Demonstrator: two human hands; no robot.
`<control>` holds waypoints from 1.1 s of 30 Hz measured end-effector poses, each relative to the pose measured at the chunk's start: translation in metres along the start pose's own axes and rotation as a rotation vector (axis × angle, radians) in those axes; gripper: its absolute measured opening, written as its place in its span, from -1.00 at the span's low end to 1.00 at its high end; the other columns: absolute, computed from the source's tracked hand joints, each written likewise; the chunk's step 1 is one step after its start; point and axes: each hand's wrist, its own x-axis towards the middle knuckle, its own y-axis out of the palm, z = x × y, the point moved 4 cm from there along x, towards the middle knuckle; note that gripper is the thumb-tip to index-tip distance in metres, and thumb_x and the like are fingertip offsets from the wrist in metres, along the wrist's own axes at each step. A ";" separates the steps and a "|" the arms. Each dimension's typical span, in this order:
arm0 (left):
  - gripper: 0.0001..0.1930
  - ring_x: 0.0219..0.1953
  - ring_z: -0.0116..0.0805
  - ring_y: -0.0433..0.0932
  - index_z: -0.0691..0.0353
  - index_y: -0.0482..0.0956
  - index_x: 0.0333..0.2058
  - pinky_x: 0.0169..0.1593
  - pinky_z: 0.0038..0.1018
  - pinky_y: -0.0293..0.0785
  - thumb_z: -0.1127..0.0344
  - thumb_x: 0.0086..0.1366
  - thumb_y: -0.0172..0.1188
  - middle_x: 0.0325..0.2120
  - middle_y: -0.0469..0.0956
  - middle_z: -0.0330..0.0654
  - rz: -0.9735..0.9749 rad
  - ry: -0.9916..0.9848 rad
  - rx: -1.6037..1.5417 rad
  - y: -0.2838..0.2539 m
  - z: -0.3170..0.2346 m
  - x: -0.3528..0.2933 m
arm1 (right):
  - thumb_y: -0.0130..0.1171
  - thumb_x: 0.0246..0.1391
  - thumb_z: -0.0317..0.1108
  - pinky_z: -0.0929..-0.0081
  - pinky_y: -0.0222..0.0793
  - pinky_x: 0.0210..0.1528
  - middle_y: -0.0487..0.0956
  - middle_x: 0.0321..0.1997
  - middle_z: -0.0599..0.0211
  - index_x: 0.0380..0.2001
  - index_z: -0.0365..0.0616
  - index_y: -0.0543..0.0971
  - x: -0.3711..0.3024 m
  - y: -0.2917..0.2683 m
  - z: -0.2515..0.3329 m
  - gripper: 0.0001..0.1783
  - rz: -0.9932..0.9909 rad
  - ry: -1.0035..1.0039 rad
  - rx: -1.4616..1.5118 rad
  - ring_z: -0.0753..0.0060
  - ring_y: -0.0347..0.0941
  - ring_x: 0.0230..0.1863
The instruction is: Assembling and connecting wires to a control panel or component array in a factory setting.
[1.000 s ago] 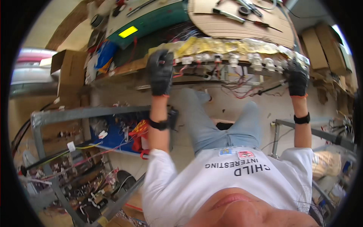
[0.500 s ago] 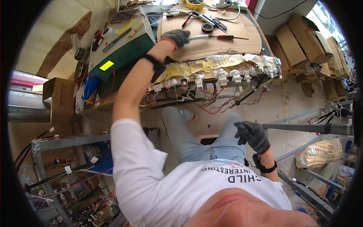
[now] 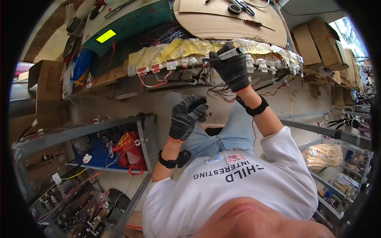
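Over the bench's (image 3: 111,81) front edge, my right grip (image 3: 232,72) wraps a pale pen-like tool (image 3: 230,54), probably light, stiff, best held mid-barrel; left grip (image 3: 185,118) half-curled, contents unclear.

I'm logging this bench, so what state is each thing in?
Marker, gripped; cap unclear
Right hand, closed on marker
Left hand, curled; contents unclear
Display, lit
Cardboard, lying flat
Screwdriver, lying on cardboard
Tape, lying flat
Wires, hanging
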 end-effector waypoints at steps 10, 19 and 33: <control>-0.79 -0.39 -0.43 0.51 0.33 0.52 -0.28 -0.34 -0.52 0.43 0.50 0.05 0.18 -0.40 0.54 -0.17 -0.154 0.340 0.181 -0.017 -0.013 0.030 | 0.20 -0.19 -0.37 0.41 0.20 -0.63 0.38 -0.74 0.29 -0.65 -0.18 0.40 0.000 0.009 -0.008 -0.81 0.004 0.100 -0.080 0.28 0.32 -0.69; -0.80 -0.30 -0.23 0.48 0.31 0.54 -0.31 -0.21 -0.41 0.38 0.47 0.02 0.19 -0.39 0.51 -0.08 -0.236 0.866 0.657 0.022 -0.061 0.051 | 0.19 -0.08 -0.36 0.55 0.23 -0.58 0.45 -0.65 0.38 -0.52 -0.19 0.48 -0.020 -0.001 -0.004 -0.86 0.018 0.392 0.311 0.51 0.37 -0.61; -0.72 -0.26 -0.35 0.42 0.19 0.41 -0.15 -0.08 -0.45 0.32 0.20 0.23 -0.06 -0.39 0.45 -0.19 -0.634 0.334 1.699 -0.094 0.075 0.105 | 0.01 0.06 -0.35 0.45 0.31 -0.38 0.45 -0.52 0.30 -0.31 -0.16 0.50 -0.110 0.038 -0.017 -0.84 0.234 0.149 0.102 0.37 0.40 -0.48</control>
